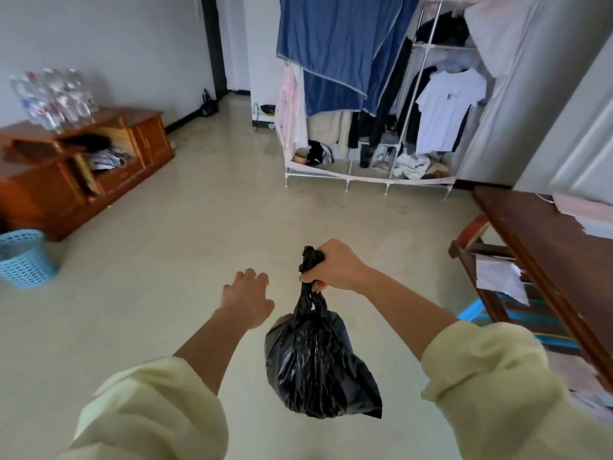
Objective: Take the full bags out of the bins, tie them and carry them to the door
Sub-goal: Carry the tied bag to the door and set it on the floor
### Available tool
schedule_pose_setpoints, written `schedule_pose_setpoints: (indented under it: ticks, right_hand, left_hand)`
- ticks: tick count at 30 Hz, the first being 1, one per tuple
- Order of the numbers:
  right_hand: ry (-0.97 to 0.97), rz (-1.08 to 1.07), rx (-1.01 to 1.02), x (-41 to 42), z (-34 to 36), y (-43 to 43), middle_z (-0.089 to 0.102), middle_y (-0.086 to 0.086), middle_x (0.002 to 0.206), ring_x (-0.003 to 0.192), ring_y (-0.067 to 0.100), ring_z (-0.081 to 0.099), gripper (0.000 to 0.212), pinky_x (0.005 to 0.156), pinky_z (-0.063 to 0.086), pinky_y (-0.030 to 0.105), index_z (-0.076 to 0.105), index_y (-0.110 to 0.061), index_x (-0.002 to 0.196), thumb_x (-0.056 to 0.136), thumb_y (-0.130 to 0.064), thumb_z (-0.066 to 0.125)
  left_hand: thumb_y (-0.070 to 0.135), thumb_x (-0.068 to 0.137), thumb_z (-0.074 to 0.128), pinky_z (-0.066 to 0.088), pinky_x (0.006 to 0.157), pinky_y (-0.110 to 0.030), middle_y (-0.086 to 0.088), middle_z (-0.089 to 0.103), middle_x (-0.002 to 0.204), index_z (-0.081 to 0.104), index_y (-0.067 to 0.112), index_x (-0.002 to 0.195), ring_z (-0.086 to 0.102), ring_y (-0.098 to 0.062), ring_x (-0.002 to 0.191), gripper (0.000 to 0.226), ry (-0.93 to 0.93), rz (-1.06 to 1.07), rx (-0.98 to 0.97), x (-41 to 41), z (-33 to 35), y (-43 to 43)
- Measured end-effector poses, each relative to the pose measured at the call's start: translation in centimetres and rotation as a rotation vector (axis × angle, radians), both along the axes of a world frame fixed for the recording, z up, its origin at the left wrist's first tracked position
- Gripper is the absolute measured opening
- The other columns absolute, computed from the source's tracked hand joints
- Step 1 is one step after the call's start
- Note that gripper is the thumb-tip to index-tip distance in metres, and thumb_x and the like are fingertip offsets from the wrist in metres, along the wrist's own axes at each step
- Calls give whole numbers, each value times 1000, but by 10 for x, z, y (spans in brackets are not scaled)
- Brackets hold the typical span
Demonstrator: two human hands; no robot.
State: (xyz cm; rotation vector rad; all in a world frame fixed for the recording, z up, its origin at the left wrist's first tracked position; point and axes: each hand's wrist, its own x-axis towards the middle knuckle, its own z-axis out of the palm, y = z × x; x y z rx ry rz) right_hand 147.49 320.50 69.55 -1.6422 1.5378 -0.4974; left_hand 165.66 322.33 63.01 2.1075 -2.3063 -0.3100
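Note:
A full black rubbish bag (315, 363) hangs above the floor in the middle of the view. My right hand (335, 265) grips its gathered neck, and the bag's twisted top sticks out above the fist. My left hand (247, 298) floats just left of the bag with fingers loosely curled, holding nothing and not touching the bag. A light blue perforated bin (23, 258) stands on the floor at the far left, apart from both hands. A doorway (232, 44) opens at the far end of the room.
A low wooden cabinet (83, 161) with several plastic bottles (53, 94) on top lines the left wall. A fabric wardrobe rack (374, 104) full of clothes stands ahead on the right. A dark wooden table (544, 257) edges in at the right. Pale tiled floor (199, 227) stretches between them.

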Motion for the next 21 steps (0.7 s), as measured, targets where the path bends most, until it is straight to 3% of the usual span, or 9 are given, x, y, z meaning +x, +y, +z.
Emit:
schedule_pose_setpoints:
  ticks: [4,11,16,21]
  right_hand:
    - [-28,50,-21,36,9,-91,62,9,59,39,4,59,13,46,46,11,67,7,79,76,-3,75]
    - [-46,39,-7,96,2,-270,63,10,60,40,6,59,21,46,49,14,67,12,88,76,-3,76]
    - [-40,37,-39,145,2,-399,71,21,75,53,19,65,25,61,59,26,70,13,87,72,-5,80]
    - [-64,9,-33,196,9,-530,65,1,52,42,8,61,14,46,48,14,66,-3,67,74,-1,77]
  left_hand:
    - [28,90,48,41,95,-37,-3,44,136,43,20,135,41,-21,123,46,28,62,-5,31,8,-82]
    - [29,90,49,40,98,-37,-3,42,139,42,20,136,39,-21,127,47,3,92,-8,87,3,-255]
    - [32,91,48,40,98,-39,-5,44,137,42,19,136,40,-23,125,47,-15,44,-13,136,0,-382]
    - [36,91,47,41,97,-38,-4,44,136,42,19,134,41,-22,125,47,-54,38,10,201,5,-520]
